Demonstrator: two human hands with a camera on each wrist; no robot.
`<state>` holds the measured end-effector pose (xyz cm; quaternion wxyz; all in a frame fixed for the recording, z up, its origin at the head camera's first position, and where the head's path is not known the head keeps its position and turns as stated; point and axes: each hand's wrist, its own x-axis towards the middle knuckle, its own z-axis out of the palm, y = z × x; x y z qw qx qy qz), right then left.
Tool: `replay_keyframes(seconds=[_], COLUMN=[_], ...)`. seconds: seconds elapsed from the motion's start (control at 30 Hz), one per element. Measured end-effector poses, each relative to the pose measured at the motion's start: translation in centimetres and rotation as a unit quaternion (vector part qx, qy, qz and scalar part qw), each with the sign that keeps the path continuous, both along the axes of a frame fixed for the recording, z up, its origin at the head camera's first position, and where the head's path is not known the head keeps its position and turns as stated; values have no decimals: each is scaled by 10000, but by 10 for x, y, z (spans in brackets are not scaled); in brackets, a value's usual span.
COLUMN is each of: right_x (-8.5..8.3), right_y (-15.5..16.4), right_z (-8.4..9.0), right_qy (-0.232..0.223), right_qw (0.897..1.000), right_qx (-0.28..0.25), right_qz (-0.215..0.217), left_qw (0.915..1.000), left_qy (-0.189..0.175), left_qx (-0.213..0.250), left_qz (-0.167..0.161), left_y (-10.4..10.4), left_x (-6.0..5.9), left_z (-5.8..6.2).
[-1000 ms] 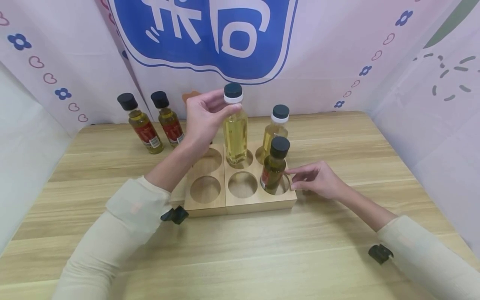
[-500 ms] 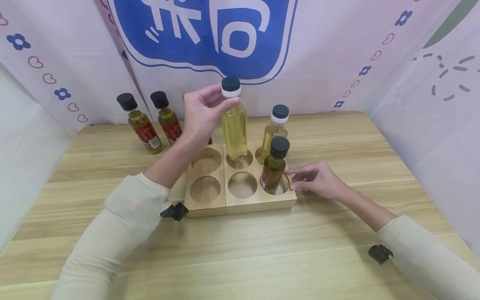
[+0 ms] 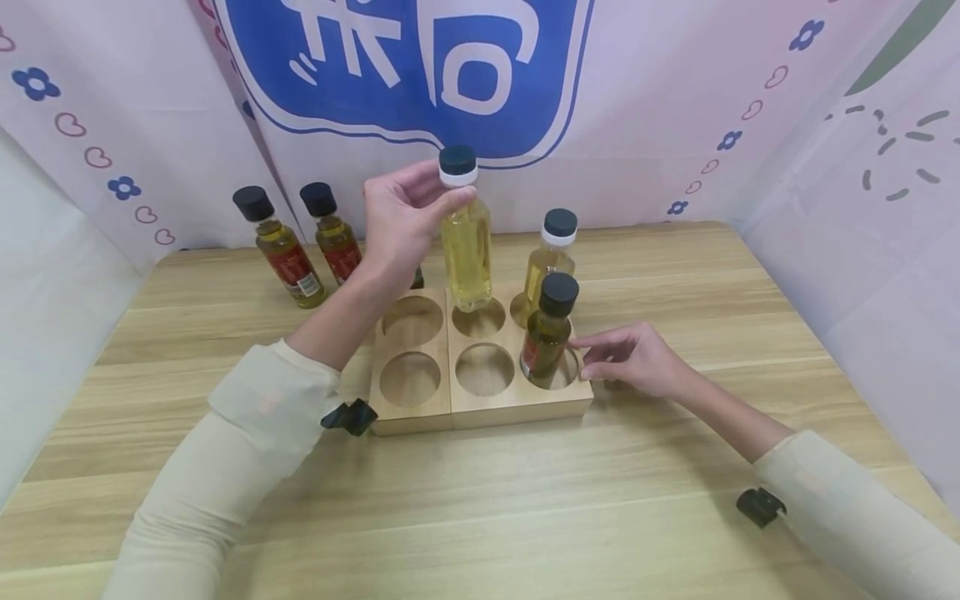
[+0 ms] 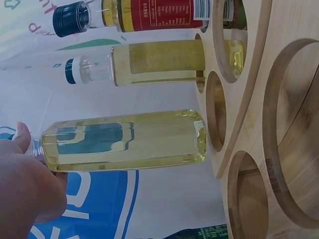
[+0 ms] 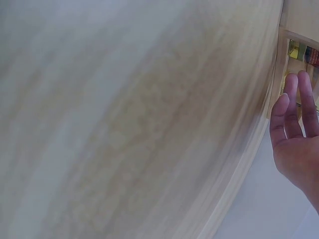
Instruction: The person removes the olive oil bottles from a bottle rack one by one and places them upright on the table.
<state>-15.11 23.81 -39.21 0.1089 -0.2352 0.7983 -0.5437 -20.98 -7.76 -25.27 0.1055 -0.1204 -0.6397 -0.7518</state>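
Note:
My left hand (image 3: 408, 217) grips a bottle of pale yellow oil (image 3: 467, 258) by its neck, just below the dark green cap. The bottle hangs nearly upright over the back middle hole of a wooden rack (image 3: 517, 412); the left wrist view shows its base apart from the wood. With fingers extended, my right hand (image 3: 633, 358) touches the rack's right end. Close by, a dark-capped bottle with a red label (image 3: 547, 346) stands in the front right hole. Behind it, another pale oil bottle (image 3: 551, 271) sits in the back right hole.
Two red-labelled oil bottles, one at the far left (image 3: 283, 254) and one beside it (image 3: 336, 237), stand on the table behind the rack. Another dark bottle (image 3: 417, 279) is mostly hidden by my left hand. A printed cloth (image 3: 630, 108) hangs behind the table.
My left hand has risen and shifted slightly left with the pale oil bottle, lifting its base up out of the back middle hole. The right hand has stayed in place.

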Motion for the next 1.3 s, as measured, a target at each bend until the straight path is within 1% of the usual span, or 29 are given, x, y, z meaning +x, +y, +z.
replay_keyframes(seconds=[0.13, 0.27, 0.6, 0.93, 1.13, 1.3], right_x=[0, 1, 1, 0, 0, 0], right_y=[0, -1, -1, -1, -1, -1], right_z=[1, 1, 0, 1, 2, 2], right_qy=[-5, -34, 4, -15, -6, 6], right_qw=[10000, 10000, 10000, 9999, 9999, 9999], right_qx=[13, 51, 27, 102, 119, 121], right_qz=[-17, -54, -59, -71, -50, -36], left_qw=[9997, 9995, 9994, 9986, 9985, 9988], left_qy=[200, 280, -4, 69, 82, -17], left_qx=[-111, -73, 281, 428, 389, 267], left_qz=[49, 78, 176, 287, 368, 417], left_y=[-1, -1, -3, -4, -6, -7], left_x=[-2, -4, -11, -20, -27, -32], left_z=[-1, -2, -1, -3, -9, -10])
